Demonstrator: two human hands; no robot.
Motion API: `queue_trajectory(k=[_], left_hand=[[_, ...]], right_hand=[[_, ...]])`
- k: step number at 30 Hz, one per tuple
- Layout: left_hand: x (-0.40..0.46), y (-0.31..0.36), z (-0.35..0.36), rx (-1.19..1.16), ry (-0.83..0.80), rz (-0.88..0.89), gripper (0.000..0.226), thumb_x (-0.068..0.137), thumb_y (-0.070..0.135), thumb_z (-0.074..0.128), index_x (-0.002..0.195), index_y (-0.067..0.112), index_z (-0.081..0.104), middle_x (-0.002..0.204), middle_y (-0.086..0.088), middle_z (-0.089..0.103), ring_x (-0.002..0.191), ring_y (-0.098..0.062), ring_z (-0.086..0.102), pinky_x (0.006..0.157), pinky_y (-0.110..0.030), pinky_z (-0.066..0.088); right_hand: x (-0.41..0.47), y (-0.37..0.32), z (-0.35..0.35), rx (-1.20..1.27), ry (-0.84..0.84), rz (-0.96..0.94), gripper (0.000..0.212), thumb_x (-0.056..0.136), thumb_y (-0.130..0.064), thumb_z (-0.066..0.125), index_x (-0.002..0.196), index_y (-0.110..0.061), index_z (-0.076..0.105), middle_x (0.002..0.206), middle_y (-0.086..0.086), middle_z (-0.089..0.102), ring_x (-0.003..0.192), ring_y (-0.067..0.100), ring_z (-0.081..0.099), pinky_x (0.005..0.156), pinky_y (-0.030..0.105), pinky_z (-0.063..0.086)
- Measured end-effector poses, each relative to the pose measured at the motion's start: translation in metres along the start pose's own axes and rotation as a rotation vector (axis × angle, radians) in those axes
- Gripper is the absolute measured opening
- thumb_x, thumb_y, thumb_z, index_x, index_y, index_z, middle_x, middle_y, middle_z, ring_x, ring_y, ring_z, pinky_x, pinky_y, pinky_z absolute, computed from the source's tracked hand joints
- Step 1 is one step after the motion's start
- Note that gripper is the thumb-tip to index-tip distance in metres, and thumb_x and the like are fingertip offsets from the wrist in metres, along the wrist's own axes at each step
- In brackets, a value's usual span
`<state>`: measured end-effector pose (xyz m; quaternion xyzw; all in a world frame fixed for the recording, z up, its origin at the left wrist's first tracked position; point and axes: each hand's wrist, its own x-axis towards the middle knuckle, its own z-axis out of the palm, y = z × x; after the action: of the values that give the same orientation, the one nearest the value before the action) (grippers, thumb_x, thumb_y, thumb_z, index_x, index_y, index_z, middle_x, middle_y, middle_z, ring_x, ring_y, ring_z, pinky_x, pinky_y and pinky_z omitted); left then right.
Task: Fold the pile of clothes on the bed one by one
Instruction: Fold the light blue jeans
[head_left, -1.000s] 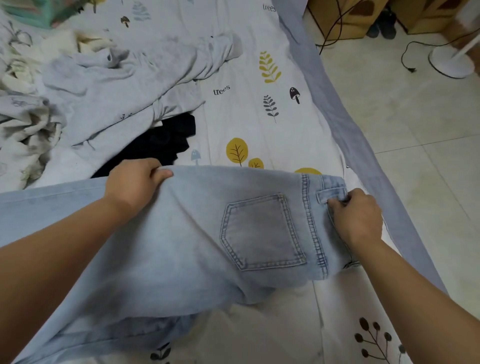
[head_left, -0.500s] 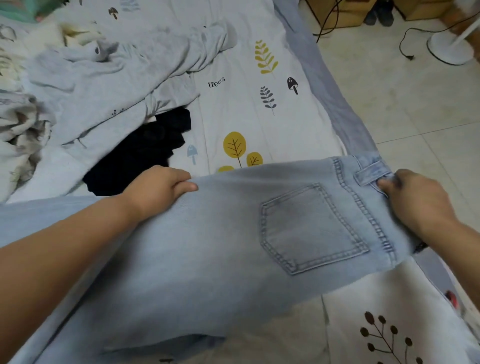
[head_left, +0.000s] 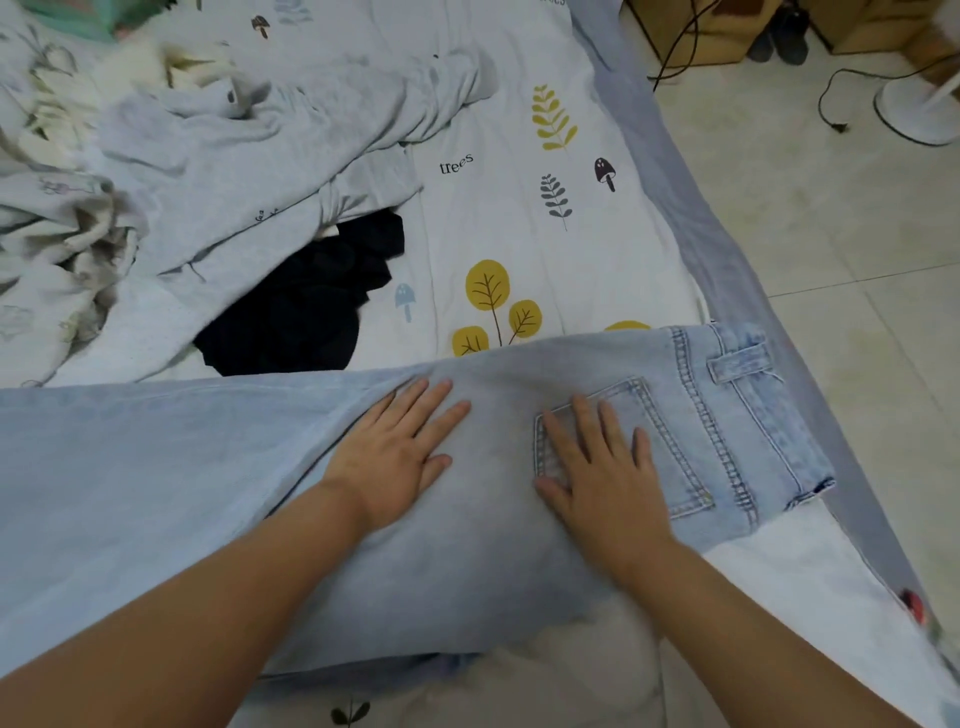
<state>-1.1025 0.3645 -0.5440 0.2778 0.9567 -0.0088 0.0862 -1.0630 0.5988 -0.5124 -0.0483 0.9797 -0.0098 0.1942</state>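
Light blue jeans (head_left: 218, 467) spread flat across the near part of the bed (head_left: 571, 249), waistband at the right edge, legs running off to the left. Left hand (head_left: 400, 452) flat on the denim, fingers straight and spread. Right hand (head_left: 602, 467) also flat with fingers spread, pressing on the back pocket (head_left: 660, 447). Farther on the bed, a black garment (head_left: 306, 306), touching a crumpled grey sweatshirt (head_left: 234, 171) at far left. Tiled floor (head_left: 831, 218) at right.
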Motion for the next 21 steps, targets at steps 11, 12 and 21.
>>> queue_trajectory(k=[11, 12, 21], left_hand=[[-0.073, 0.018, -0.046, -0.257, 0.11, -0.302, 0.036, 0.07, 0.023, 0.033, 0.07, 0.008, 0.065, 0.069, -0.011, 0.061, 0.059, -0.031, 0.06, 0.051, -0.033, 0.049], [-0.09, 0.02, -0.048, -0.233, 0.119, -0.348, 0.034, 0.068, 0.022, 0.034, 0.07, 0.009, 0.065, 0.071, -0.01, 0.061, 0.059, -0.031, 0.059, 0.049, -0.033, 0.048], [-0.215, -0.014, -0.028, -0.149, -0.098, -0.866, 0.048, 0.039, 0.006, 0.084, 0.082, 0.004, 0.06, 0.076, -0.016, 0.057, 0.064, -0.035, 0.058, 0.053, -0.036, 0.046]], right_hand=[[-0.024, -0.017, -0.018, 0.026, 0.175, -0.077, 0.028, 0.082, -0.013, 0.053, 0.104, 0.0, 0.064, 0.106, 0.023, 0.062, 0.09, 0.041, 0.061, 0.071, 0.048, 0.053], [-0.03, -0.023, -0.018, 0.037, 0.208, -0.13, 0.025, 0.074, -0.012, 0.05, 0.089, -0.002, 0.067, 0.088, 0.019, 0.065, 0.072, 0.039, 0.063, 0.055, 0.043, 0.053], [-0.051, -0.107, -0.01, 0.027, 0.349, -0.509, 0.011, 0.052, -0.013, 0.06, 0.062, -0.015, 0.063, 0.061, 0.004, 0.059, 0.05, 0.024, 0.057, 0.039, 0.031, 0.047]])
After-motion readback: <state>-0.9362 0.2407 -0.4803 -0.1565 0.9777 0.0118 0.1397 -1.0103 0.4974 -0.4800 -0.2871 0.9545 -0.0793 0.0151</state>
